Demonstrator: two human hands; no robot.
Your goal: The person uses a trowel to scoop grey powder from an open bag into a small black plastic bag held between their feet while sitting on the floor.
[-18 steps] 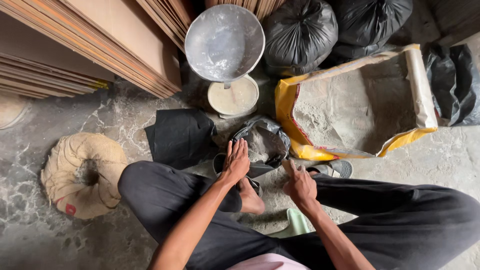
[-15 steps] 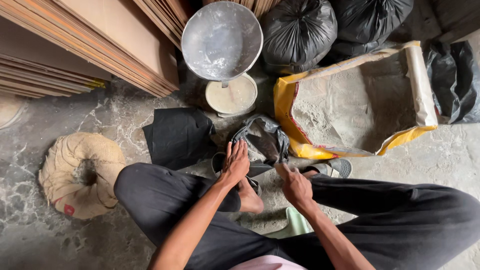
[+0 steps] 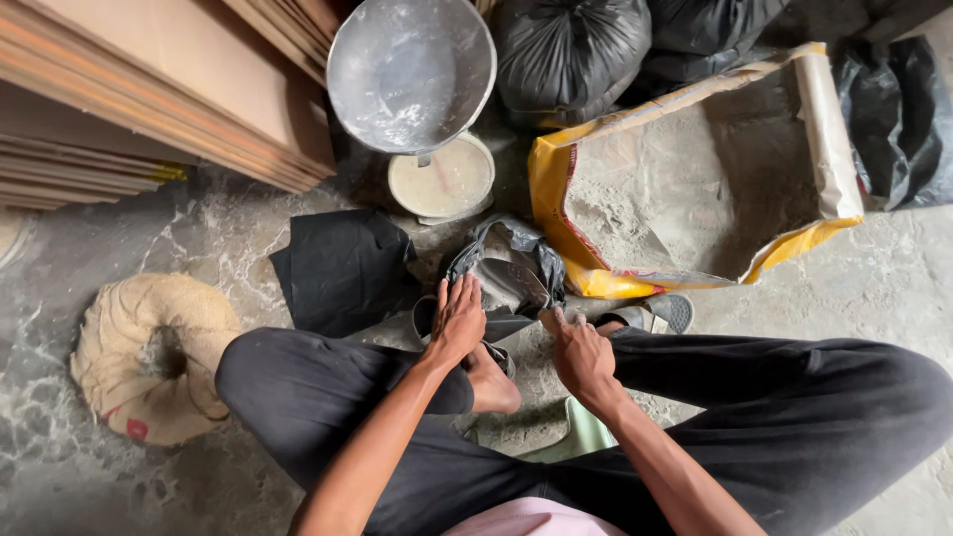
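The person squats on a stained concrete floor (image 3: 199, 238) with both knees spread, so that the small black plastic bag (image 3: 506, 273) sits between the feet within easy reach of both arms; the left hand (image 3: 459, 323) lies flat on the near left part of the bag, fingers straight and together and pointing away from the body, pressing the crumpled film down rather than gripping it, as far as the view shows; the right hand (image 3: 581, 352) is at the bag's near right edge, its fingers curled and the thumb and forefinger seemingly pinching a bit of the film, though the pinch itself is too small to tell for certain; the bag thus lies under the left fingers and just ahead of the right fingertips, its open, wrinkled mouth turned up towards the camera; just beyond it stands a round white container (image 3: 442, 179) with a pale filling, and over that tilts a dusty metal bowl (image 3: 412, 69); to the right a large yellow-rimmed sack (image 3: 695, 189) lies open on its side with grey powder inside, near enough to scoop from; a flat black sheet (image 3: 342, 268) lies to the left of the bag, a coiled burlap ring (image 3: 149, 352) further left, stacked boards (image 3: 129, 99) behind it, and full black rubbish bags (image 3: 571, 50) at the back.
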